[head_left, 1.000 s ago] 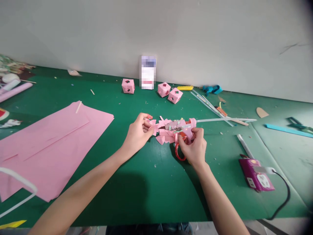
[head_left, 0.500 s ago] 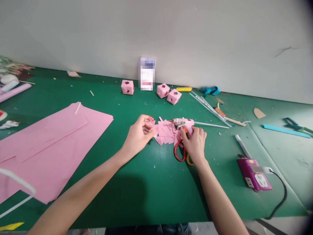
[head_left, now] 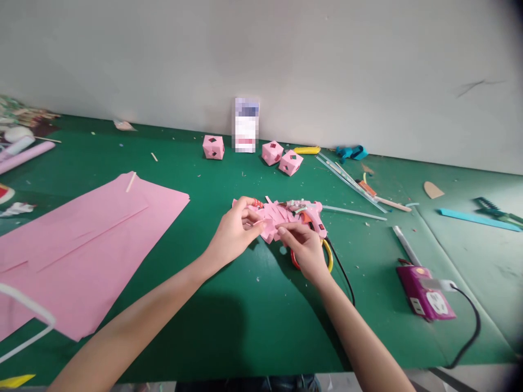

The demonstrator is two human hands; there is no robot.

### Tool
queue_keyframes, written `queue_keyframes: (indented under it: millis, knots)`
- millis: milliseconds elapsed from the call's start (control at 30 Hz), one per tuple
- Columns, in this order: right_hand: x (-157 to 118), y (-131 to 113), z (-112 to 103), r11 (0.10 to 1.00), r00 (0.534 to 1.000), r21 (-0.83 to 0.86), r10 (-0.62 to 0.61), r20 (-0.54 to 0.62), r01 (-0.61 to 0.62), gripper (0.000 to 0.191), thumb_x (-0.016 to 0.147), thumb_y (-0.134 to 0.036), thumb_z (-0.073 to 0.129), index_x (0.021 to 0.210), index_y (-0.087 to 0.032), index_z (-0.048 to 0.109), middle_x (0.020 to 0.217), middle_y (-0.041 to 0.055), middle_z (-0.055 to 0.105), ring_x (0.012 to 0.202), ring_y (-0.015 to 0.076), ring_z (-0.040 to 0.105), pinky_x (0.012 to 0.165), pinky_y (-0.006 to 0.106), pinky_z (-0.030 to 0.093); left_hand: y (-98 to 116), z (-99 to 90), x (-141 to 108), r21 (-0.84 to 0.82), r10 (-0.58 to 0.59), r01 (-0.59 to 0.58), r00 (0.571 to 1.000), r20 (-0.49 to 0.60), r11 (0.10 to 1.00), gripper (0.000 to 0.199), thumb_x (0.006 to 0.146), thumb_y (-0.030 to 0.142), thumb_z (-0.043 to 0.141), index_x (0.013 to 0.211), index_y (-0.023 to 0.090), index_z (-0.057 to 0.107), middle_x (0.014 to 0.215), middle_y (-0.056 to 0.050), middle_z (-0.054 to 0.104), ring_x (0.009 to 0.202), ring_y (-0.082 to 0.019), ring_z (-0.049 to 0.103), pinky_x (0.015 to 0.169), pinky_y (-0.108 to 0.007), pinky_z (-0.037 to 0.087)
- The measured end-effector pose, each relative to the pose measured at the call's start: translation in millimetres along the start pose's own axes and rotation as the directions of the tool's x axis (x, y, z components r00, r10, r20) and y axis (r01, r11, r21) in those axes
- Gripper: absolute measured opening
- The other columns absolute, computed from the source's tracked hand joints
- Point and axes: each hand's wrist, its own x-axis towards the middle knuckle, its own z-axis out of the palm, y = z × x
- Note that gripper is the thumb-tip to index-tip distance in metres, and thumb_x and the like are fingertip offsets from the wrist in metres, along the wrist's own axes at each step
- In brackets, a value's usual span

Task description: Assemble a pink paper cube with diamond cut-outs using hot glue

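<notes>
1. Nearest you, the worktop point(head_left: 229, 337) is green; at your right sits a purple socket block point(head_left: 427, 294) with a cable plugged in.
2. To your left lie large pink sheets point(head_left: 102, 250), overlapping, with a pale stick on their far part.
3. Your right hand point(head_left: 307, 247) is turned in, thumb and forefinger nearly together at the edge of a pink piece point(head_left: 268, 224). Whether they grip it cannot be told. Beneath that hand show the scissors point(head_left: 330, 255), partly covered, with red and yellow loops.
4. Your left hand point(head_left: 235, 228) pinches the piece between thumb and fingers, just above the worktop and in front of you.
5. The step in hand appears to be shaping or joining this small piece. The next move calls for a steady left pinch and light, exact right fingertips, clear of the hot nozzle.
6. Just beyond, the glue gun point(head_left: 311, 209) lies on pink scraps point(head_left: 267, 209), nozzle leftward, glue stick projecting right.
7. Farther off stand three pink cubes point(head_left: 213, 147) with diamond cut-outs, one apart and two side by side.
8. Farthest, a blurred panel point(head_left: 245, 125) leans upright against the wall point(head_left: 122, 60).
</notes>
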Motion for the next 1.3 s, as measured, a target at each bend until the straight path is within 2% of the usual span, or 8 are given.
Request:
queue_keyframes:
  millis: [67, 167, 300, 467, 600, 833, 1033, 1300]
  knots:
    - [-3.0, -1.8, 6.9, 0.984, 0.993, 0.145, 0.09, 0.073, -0.1, 0.031, 0.08, -0.051, 0.081, 0.083, -0.021, 0.078, 0.075, 0.0031, 0.073, 0.063, 0.0151, 0.06, 0.06, 0.029, 0.052, 0.2, 0.2, -1.0, 0.003, -0.001, 0.001, 1.0, 0.005, 1.0, 0.031, 0.087, 0.022, 0.07, 0.113, 0.022, 0.053, 0.086, 0.001, 0.072, 0.084, -0.018, 0.074, 0.081, -0.034, 0.058]
    - [-4.6, -4.1, 11.2, 0.936, 0.98, 0.294, 0.166, 0.112, -0.192, 0.031, 0.074, -0.05, 0.087, 0.08, -0.02, 0.079, 0.074, 0.0025, 0.074, 0.063, 0.0133, 0.061, 0.061, 0.027, 0.052, -1.7, 0.9, -1.4, 0.017, 0.007, -0.008, 1.0, 0.016, 1.0, 0.031, 0.088, 0.022, 0.069, 0.114, 0.022, 0.053, 0.088, 0.0, 0.072, 0.083, -0.018, 0.073, 0.081, -0.034, 0.058]
    - [-3.7, -5.3, 12.5, 0.885, 0.962, 0.38, 0.229, 0.149, -0.27, 0.034, 0.065, -0.051, 0.092, 0.076, -0.021, 0.08, 0.07, 0.0012, 0.074, 0.061, 0.0124, 0.062, 0.059, 0.026, 0.053, -5.1, 3.0, -1.2, 0.028, 0.03, -0.031, 0.999, 0.03, 0.999, 0.031, 0.089, 0.022, 0.069, 0.115, 0.022, 0.052, 0.088, -0.001, 0.073, 0.086, -0.019, 0.074, 0.082, -0.035, 0.059]
    - [-2.7, -3.7, 12.5, 0.887, 0.963, 0.376, 0.227, 0.147, -0.267, 0.034, 0.063, -0.05, 0.094, 0.075, -0.021, 0.081, 0.068, 0.0007, 0.074, 0.06, 0.0119, 0.062, 0.058, 0.025, 0.053, -5.3, 5.0, -2.5, 0.058, 0.057, -0.059, 0.998, 0.032, 0.997, 0.03, 0.089, 0.022, 0.068, 0.115, 0.022, 0.052, 0.089, -0.002, 0.075, 0.087, -0.02, 0.075, 0.083, -0.037, 0.06]
    - [-3.2, -3.2, 11.3, 0.928, 0.976, 0.306, 0.184, 0.12, -0.213, 0.03, 0.065, -0.046, 0.094, 0.076, -0.021, 0.081, 0.071, 0.0011, 0.075, 0.06, 0.012, 0.063, 0.059, 0.026, 0.054, -6.0, 6.2, -4.1, 0.105, 0.072, -0.076, 0.997, 0.04, 0.992, 0.032, 0.088, 0.02, 0.068, 0.116, 0.023, 0.053, 0.091, -0.002, 0.076, 0.086, -0.02, 0.075, 0.086, -0.04, 0.061]
    - [-6.2, -5.0, 13.7, 0.971, 0.982, 0.17, 0.146, 0.119, -0.165, 0.036, 0.072, -0.055, 0.086, 0.08, -0.02, 0.078, 0.068, 0.0026, 0.075, 0.061, 0.0167, 0.068, 0.06, 0.031, 0.059, -7.6, 9.6, -5.5, 0.2, 0.116, -0.117, 0.993, 0.018, 0.973, 0.032, 0.085, 0.014, 0.066, 0.114, 0.023, 0.054, 0.087, -0.002, 0.077, 0.085, -0.021, 0.077, 0.084, -0.039, 0.063]
    - [-8.8, -1.6, 18.3, 0.983, 0.991, 0.134, 0.116, 0.063, -0.124, 0.043, 0.073, -0.059, 0.083, 0.067, -0.021, 0.064, 0.058, 0.0, 0.067, 0.05, 0.0127, 0.056, 0.05, 0.026, 0.047, -7.8, 14.5, -8.7, 0.198, 0.126, -0.131, 0.991, 0.036, 0.971, 0.037, 0.083, 0.012, 0.066, 0.116, 0.023, 0.053, 0.087, -0.001, 0.078, 0.078, -0.02, 0.078, 0.079, -0.035, 0.064]
    - [-11.4, 3.3, 19.5, 0.99, 0.996, 0.111, 0.087, 0.03, -0.09, 0.042, 0.077, -0.057, 0.078, 0.066, -0.02, 0.061, 0.056, -0.0018, 0.061, 0.049, 0.0114, 0.05, 0.048, 0.025, 0.038, -8.5, 17.4, -9.0, 0.165, 0.121, -0.126, 0.992, 0.04, 0.978, 0.036, 0.083, 0.014, 0.066, 0.115, 0.022, 0.052, 0.086, -0.002, 0.078, 0.077, -0.019, 0.077, 0.081, -0.036, 0.064]
